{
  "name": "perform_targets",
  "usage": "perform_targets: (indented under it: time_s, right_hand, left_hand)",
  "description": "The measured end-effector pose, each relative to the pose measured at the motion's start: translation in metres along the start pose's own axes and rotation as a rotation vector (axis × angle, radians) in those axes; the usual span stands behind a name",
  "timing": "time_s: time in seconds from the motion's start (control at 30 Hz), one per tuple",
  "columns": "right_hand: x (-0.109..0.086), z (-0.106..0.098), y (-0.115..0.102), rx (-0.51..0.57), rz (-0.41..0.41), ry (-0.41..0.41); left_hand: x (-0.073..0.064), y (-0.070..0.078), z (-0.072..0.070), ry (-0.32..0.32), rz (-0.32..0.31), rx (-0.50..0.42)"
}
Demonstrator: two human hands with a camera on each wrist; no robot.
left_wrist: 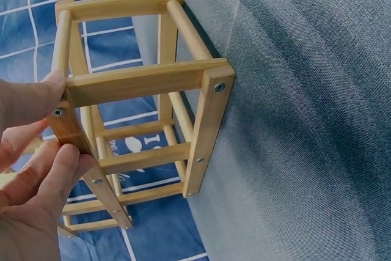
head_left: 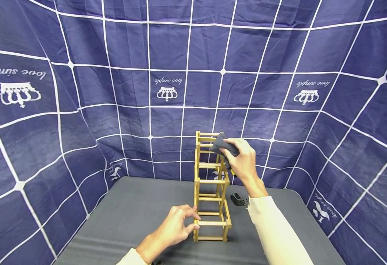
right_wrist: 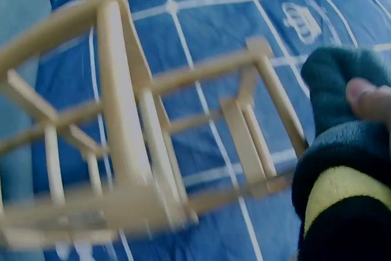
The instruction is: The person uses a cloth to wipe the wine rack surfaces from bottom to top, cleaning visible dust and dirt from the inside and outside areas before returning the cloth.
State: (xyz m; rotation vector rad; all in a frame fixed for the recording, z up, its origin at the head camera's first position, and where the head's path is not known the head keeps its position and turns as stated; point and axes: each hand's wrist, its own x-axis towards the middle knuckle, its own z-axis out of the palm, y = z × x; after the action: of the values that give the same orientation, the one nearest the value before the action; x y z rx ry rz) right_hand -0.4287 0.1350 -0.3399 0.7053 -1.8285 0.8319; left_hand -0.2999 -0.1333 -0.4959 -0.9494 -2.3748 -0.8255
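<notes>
Midway between the left and right edges of the grey tabletop (head_left: 140,206), a stepped wooden rack (head_left: 212,182) stands upright, its lowest tier nearest the person and its tallest towards the back edge. At the near left corner of that lowest tier, the left hand (head_left: 171,228) pinches the wooden post between thumb and fingertips; I cannot tell from these views how its little finger lies. Up by the right side of the tallest tier, the right hand (head_left: 243,162) pinches a dark cloth (head_left: 220,145) between its thumb and fingers, the cloth bunched under the grip and overlapping the top rail in the head view. Whether it presses on the wood there I cannot tell for sure. Below the cloth, the right wrist view shows a yellow band (right_wrist: 345,194) with black beneath it. On the tabletop to the right of the rack, just beside the right sleeve (head_left: 279,232), lies a black perforated object (head_left: 238,200). Beyond the back edge hangs blue fabric (head_left: 167,48) with white grid lines and crown prints
</notes>
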Motion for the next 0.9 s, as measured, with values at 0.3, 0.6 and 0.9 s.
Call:
perform_targets:
  time_s: [0.3,0.6,0.9]
  right_hand:
    - [-0.015,-0.005,0.027,-0.129,-0.137,-0.149]
    - [-0.03,-0.002,0.03,-0.174,0.035,-0.391]
    - [-0.028,-0.002,0.03,-0.227,-0.024,-0.394]
  left_hand:
    - [0.001,0.001,0.0,-0.011,0.016,-0.004]
    - [0.0,0.0,-0.003,-0.001,0.035,0.0]
    - [0.003,0.003,-0.003,-0.031,-0.008,-0.005]
